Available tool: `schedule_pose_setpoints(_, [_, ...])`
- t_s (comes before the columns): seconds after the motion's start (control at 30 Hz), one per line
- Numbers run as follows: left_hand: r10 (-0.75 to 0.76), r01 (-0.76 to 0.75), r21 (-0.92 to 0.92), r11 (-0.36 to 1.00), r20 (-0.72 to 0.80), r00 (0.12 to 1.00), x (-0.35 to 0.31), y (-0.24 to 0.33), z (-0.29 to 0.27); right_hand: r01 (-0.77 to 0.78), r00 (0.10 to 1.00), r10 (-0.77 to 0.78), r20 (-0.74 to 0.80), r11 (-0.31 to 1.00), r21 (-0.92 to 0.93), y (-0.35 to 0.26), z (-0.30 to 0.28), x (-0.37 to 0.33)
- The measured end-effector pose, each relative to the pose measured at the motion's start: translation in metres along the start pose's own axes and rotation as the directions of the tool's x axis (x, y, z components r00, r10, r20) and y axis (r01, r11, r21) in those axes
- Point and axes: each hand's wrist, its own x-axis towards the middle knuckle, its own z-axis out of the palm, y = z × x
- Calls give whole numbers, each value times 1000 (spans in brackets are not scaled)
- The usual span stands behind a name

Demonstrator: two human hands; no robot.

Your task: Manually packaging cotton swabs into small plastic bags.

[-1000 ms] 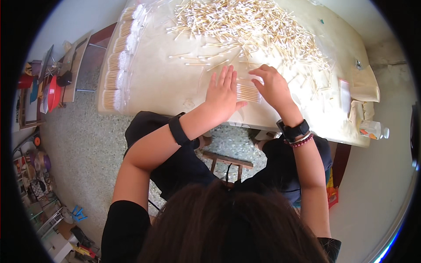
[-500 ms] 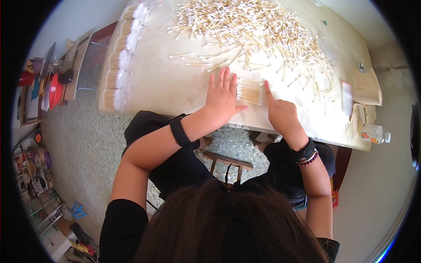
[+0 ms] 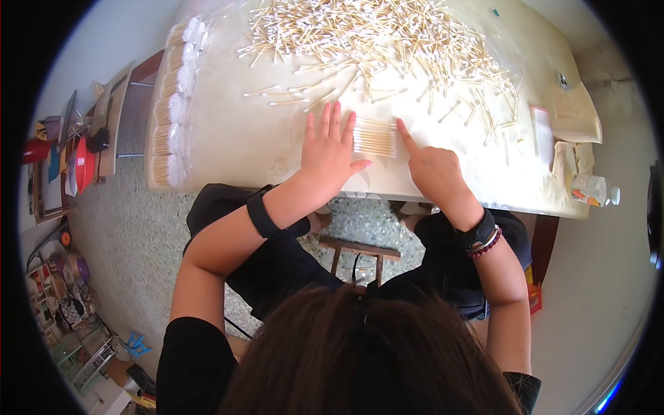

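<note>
A flat row of cotton swabs (image 3: 375,139) lies side by side on the table, their tips lined up at both ends. My left hand (image 3: 328,146) rests flat with fingers spread, its index finger along the row's left end. At the right end, the stretched index finger of my right hand (image 3: 432,166) touches or nearly touches the upper tips. The other fingers of that hand are curled under, and nothing shows in them. Beyond both hands spreads a big loose heap of cotton swabs (image 3: 373,34), with several strays near my left fingertips.
Bundles of cotton swabs (image 3: 166,131) in clear plastic line the table's left edge. At the right edge are a clear bottle (image 3: 589,189), brown paper (image 3: 575,124) and a white, pink-edged packet (image 3: 543,133). A wooden stool (image 3: 360,249) stands below the table (image 3: 228,155).
The whole view has shifted a little. Both hands stay at the two ends of the row. The gap near the row's far side has narrowed, and its swabs look more evenly spaced.
</note>
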Motion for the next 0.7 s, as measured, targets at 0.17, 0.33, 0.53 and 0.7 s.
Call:
schedule_pose_setpoints(0.17, [15, -15, 32, 999, 9, 1000, -2, 2, -4, -7, 1000, 7, 6, 1000, 6, 0, 0, -1])
schedule_pose_setpoints(0.33, [-20, 18, 45, 999, 57, 998, -5, 5, -10, 3, 1000, -3, 15, 1000, 12, -1, -1, -1])
schedule_pose_setpoints(0.53, [-23, 21, 23, 1000, 58, 998, -6, 8, -9, 4, 1000, -4, -4, 1000, -14, -6, 1, -2])
schedule_pose_setpoints(0.7, [-21, 17, 42, 999, 79, 997, -9, 12, -7, -46, 996, 56, 67, 989, -143, -14, -3, -3])
